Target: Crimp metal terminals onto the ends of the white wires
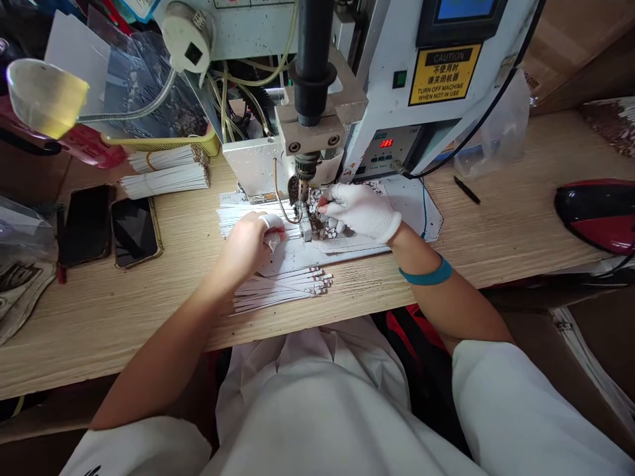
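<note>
My left hand (251, 243), with white covers on its fingertips, is closed in a pinch on a thin white wire just left of the small metal fixture (305, 226). My right hand (364, 213) wears a white glove with bare fingertips. Its thumb and finger are pinched together right of the fixture; whatever they hold is too small to make out. Above the fixture points the soldering tip (302, 190) of a bench machine, with a curved copper-coloured tube (278, 192) beside it. Small white pieces (330, 228) lie under my right hand. Several white wires (233, 215) lie behind my left hand.
A bundle of white wires with small ends (282, 289) lies at the table's front. Tied wire bundles (166, 173) and two phones (135, 231) are at left. A black pen-like stick (467, 190) and a red-black device (598, 215) are at right. The machine (381, 112) stands behind.
</note>
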`<state>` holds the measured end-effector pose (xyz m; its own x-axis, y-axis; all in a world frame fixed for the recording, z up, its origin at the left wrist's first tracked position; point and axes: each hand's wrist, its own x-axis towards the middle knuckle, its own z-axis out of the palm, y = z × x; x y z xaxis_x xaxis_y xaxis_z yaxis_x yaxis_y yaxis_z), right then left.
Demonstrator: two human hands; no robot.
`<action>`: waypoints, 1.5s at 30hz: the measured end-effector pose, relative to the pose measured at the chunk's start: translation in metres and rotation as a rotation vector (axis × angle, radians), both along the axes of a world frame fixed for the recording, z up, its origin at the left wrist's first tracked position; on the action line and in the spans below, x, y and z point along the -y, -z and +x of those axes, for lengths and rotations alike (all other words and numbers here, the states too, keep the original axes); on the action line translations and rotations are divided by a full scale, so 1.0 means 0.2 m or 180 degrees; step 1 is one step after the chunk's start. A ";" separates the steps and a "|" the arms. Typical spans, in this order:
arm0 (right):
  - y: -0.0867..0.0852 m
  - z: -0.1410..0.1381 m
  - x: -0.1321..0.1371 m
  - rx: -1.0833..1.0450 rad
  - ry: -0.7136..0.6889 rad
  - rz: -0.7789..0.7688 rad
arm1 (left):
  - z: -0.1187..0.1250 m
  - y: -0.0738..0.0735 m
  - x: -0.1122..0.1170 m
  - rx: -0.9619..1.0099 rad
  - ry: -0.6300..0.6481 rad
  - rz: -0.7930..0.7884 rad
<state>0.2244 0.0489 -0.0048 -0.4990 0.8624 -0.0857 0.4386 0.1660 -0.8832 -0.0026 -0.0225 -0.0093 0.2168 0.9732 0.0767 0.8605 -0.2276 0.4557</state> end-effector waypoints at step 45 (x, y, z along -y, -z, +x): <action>0.04 -0.11 0.05 -0.1308 -0.0020 -0.1168 | 0.01 0.00 -0.10 0.1866 -0.0369 -0.1005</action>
<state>0.2031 0.0396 -0.0125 -0.5597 0.8095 -0.1770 0.0453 -0.1834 -0.9820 -0.0006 -0.0021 -0.0095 0.1187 0.9827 -0.1421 0.4615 0.0721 0.8842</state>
